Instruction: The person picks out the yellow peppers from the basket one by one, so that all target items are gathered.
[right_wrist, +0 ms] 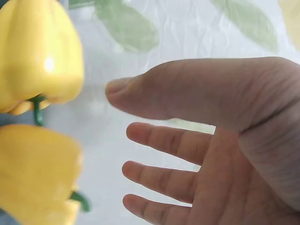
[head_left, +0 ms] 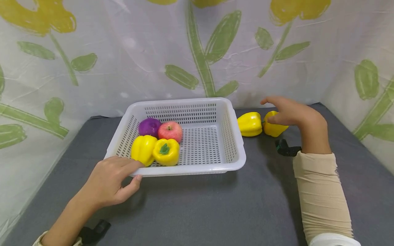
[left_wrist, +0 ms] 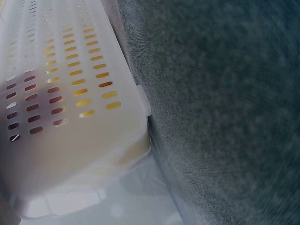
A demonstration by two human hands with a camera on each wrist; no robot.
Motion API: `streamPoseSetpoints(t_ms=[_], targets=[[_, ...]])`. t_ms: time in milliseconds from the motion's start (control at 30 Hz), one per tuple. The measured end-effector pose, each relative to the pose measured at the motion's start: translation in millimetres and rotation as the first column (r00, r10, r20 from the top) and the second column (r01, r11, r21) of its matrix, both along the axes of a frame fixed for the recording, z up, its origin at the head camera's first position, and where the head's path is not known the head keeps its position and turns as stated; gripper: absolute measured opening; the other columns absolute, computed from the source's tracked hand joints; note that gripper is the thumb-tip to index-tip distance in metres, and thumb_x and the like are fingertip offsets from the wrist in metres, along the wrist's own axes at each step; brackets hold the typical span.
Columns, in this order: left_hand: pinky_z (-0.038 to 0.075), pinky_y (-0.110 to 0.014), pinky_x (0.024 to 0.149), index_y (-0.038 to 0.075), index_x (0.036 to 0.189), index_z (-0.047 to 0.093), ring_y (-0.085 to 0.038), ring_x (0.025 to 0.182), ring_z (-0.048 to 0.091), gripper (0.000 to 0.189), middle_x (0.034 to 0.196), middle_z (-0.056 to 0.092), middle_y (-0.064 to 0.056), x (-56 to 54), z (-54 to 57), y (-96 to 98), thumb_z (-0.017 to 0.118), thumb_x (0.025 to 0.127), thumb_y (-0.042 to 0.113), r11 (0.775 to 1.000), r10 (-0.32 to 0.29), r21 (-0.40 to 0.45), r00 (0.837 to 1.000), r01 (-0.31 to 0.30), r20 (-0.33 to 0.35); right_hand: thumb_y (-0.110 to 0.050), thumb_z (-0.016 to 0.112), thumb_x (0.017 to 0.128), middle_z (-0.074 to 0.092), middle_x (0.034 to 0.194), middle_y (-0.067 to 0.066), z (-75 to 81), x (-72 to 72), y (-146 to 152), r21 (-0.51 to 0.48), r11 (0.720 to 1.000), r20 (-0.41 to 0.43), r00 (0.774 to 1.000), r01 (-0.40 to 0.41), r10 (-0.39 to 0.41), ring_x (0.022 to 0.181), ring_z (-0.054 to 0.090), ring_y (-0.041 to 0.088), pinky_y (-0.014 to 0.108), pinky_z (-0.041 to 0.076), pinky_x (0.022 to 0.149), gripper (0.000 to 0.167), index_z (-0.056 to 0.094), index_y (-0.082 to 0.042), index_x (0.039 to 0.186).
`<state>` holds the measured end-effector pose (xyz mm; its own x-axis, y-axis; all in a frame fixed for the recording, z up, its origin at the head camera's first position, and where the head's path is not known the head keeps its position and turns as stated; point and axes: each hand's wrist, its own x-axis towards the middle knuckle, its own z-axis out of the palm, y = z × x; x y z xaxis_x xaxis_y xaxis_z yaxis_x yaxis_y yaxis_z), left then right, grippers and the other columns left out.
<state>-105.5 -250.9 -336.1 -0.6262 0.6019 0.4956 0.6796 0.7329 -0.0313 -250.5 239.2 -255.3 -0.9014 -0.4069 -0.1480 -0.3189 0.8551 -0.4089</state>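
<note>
My left hand (head_left: 110,181) grips the front left rim of a white plastic basket (head_left: 197,168), fingers over the rim and thumb in front. Inside, on the left, lie a red apple (head_left: 170,132), a round purple item (head_left: 149,127) and two yellow bell peppers (head_left: 143,149). Two more yellow bell peppers, one beside the basket (head_left: 249,124) and another (head_left: 274,130) further right, lie on the table. Over the rightmost pepper hovers my right hand (head_left: 297,114), its fingers spread and holding nothing. In the right wrist view, its thumb (right_wrist: 154,89) points toward both peppers, with a gap between.
A dark grey cloth (head_left: 197,208) covers the table. Behind it and at both sides hangs a white curtain (head_left: 129,68) painted with yellow flowers and green leaves. Black wrist-worn devices (head_left: 287,149) sit at both wrists.
</note>
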Motion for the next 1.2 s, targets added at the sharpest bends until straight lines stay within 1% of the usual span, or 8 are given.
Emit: streamPoseSetpoints(t_ms=[100, 233, 500, 700, 800, 1000, 1100, 1200], targets=[[0.052, -0.039, 0.060, 0.020, 0.090, 0.070, -0.013, 0.068, 0.063, 0.019, 0.077, 0.066, 0.011, -0.2, -0.4, -0.1, 0.060, 0.076, 0.029, 1.000, -0.007, 0.004, 1.000, 0.007, 0.000, -0.011, 0.062, 0.093, 0.037, 0.150, 0.026, 10.0, -0.1, -12.8, 0.029, 0.999, -0.012, 0.999, -0.035, 0.035, 0.133, 0.036, 0.044, 0.065, 0.032, 0.103, 0.055, 0.044, -0.002, 0.144], [0.053, -0.040, 0.061, 0.019, 0.090, 0.070, -0.014, 0.069, 0.064, 0.020, 0.078, 0.067, 0.010, 0.4, -1.7, 0.0, 0.059, 0.077, 0.029, 1.000, -0.015, 0.010, 1.000, 0.015, -0.004, -0.020, 0.069, 0.093, 0.039, 0.151, 0.022, 23.3, 3.0, -34.8, 0.069, 0.995, -0.030, 0.996, -0.077, 0.079, 0.136, 0.036, 0.042, 0.063, 0.031, 0.106, 0.058, 0.046, -0.005, 0.145], [0.052, -0.040, 0.061, 0.018, 0.091, 0.071, -0.015, 0.069, 0.065, 0.021, 0.081, 0.069, 0.008, 1.2, -1.4, 0.4, 0.059, 0.077, 0.029, 1.000, -0.014, 0.007, 1.000, 0.014, -0.008, -0.031, 0.082, 0.084, 0.042, 0.150, 0.017, 40.0, 5.2, -77.7, 0.133, 0.976, -0.076, 0.980, -0.175, 0.186, 0.135, 0.040, 0.038, 0.061, 0.034, 0.107, 0.076, 0.047, -0.007, 0.147], [0.052, -0.039, 0.060, 0.019, 0.090, 0.070, -0.013, 0.068, 0.064, 0.020, 0.079, 0.068, 0.010, 0.9, -1.2, 0.6, 0.059, 0.077, 0.029, 1.000, -0.013, 0.008, 1.000, 0.013, -0.009, -0.032, 0.084, 0.081, 0.048, 0.146, 0.010, 45.4, 6.8, -103.2, 0.140, 0.948, -0.110, 0.947, -0.286, 0.301, 0.132, 0.043, 0.031, 0.054, 0.037, 0.106, 0.075, 0.050, -0.011, 0.146], [0.052, -0.039, 0.060, 0.019, 0.090, 0.071, -0.013, 0.068, 0.064, 0.020, 0.079, 0.068, 0.010, 0.7, -1.6, 0.5, 0.059, 0.077, 0.029, 1.000, -0.014, 0.009, 1.000, 0.014, -0.008, -0.032, 0.084, 0.081, 0.045, 0.149, 0.008, 47.7, 8.1, -115.5, 0.179, 0.940, -0.114, 0.942, -0.292, 0.314, 0.134, 0.041, 0.030, 0.052, 0.037, 0.107, 0.078, 0.048, -0.014, 0.148], [0.052, -0.039, 0.061, 0.019, 0.091, 0.071, -0.014, 0.069, 0.064, 0.021, 0.081, 0.069, 0.009, 0.6, -1.8, 0.2, 0.059, 0.078, 0.030, 1.000, -0.008, 0.003, 1.000, 0.008, -0.008, -0.035, 0.085, 0.080, 0.031, 0.160, 0.009, 47.1, 9.0, -137.5, 0.248, 0.921, -0.129, 0.932, -0.299, 0.337, 0.144, 0.030, 0.033, 0.053, 0.033, 0.111, 0.086, 0.043, -0.017, 0.153], [0.052, -0.039, 0.060, 0.019, 0.091, 0.071, -0.013, 0.068, 0.064, 0.021, 0.080, 0.069, 0.009, 0.5, -1.3, 0.2, 0.059, 0.077, 0.029, 1.000, -0.007, 0.003, 1.000, 0.007, -0.006, -0.035, 0.085, 0.079, 0.029, 0.161, 0.010, 43.9, 8.9, -149.0, 0.261, 0.908, -0.140, 0.918, -0.329, 0.372, 0.146, 0.029, 0.033, 0.053, 0.035, 0.110, 0.086, 0.043, -0.018, 0.153], [0.052, -0.039, 0.060, 0.019, 0.091, 0.071, -0.013, 0.068, 0.064, 0.021, 0.079, 0.069, 0.009, 0.2, -0.8, 0.2, 0.060, 0.077, 0.030, 1.000, -0.010, 0.007, 1.000, 0.010, -0.007, -0.035, 0.084, 0.080, 0.029, 0.161, 0.009, 40.2, 9.6, -161.3, 0.284, 0.886, -0.145, 0.897, -0.367, 0.418, 0.146, 0.028, 0.032, 0.050, 0.035, 0.110, 0.085, 0.043, -0.020, 0.153]])
